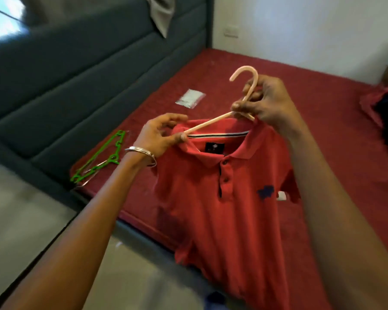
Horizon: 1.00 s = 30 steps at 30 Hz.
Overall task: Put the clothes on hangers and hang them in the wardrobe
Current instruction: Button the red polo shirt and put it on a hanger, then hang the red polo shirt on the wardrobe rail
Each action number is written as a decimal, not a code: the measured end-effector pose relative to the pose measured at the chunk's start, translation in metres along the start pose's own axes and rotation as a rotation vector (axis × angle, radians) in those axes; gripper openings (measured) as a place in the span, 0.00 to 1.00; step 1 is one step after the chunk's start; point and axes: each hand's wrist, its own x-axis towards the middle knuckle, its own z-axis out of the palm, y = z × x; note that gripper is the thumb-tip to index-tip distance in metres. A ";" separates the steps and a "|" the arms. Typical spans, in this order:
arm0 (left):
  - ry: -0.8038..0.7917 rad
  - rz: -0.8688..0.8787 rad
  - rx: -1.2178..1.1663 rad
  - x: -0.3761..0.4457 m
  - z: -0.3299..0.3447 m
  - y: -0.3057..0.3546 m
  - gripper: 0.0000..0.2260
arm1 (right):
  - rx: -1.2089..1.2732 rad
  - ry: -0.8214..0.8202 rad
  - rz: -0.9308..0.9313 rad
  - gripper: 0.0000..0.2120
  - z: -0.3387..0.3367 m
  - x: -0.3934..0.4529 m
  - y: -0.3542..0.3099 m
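Note:
A red polo shirt with a dark chest logo hangs in the air over the bed's edge. A pale pink hanger sticks out of its neck opening, hook up. My right hand pinches the hanger's neck just below the hook. My left hand pinches the shirt's left collar edge where the hanger's arm goes under the fabric. The hanger's right arm is hidden inside the shirt.
The bed has a dark red cover and a grey padded headboard. A green hanger lies at the bed's left corner. A small clear packet lies mid-bed. More red and dark clothing sits at the right edge.

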 end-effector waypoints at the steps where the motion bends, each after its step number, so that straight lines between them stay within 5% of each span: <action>1: 0.054 -0.029 -0.004 -0.012 -0.026 0.007 0.19 | 0.005 -0.025 -0.030 0.18 0.019 0.006 -0.019; 5: 0.361 -0.178 0.007 -0.062 -0.118 0.033 0.17 | 0.007 -0.132 -0.173 0.18 0.102 0.024 -0.091; 9: 0.873 -0.316 0.320 -0.112 -0.178 0.061 0.10 | 0.128 -0.257 -0.266 0.17 0.180 0.031 -0.152; 11: 1.062 -0.391 0.369 -0.136 -0.198 0.066 0.15 | 0.216 -0.306 -0.314 0.17 0.213 0.037 -0.179; 16: 1.050 -0.349 -0.488 -0.169 -0.240 0.080 0.10 | 0.366 -0.523 -0.391 0.15 0.282 0.050 -0.244; 23: 1.168 -0.047 -0.690 -0.214 -0.294 0.101 0.01 | 0.390 -0.690 -0.525 0.15 0.349 0.064 -0.308; 30: 1.476 0.282 -0.662 -0.252 -0.313 0.112 0.09 | 0.533 -0.946 -0.635 0.17 0.422 0.057 -0.355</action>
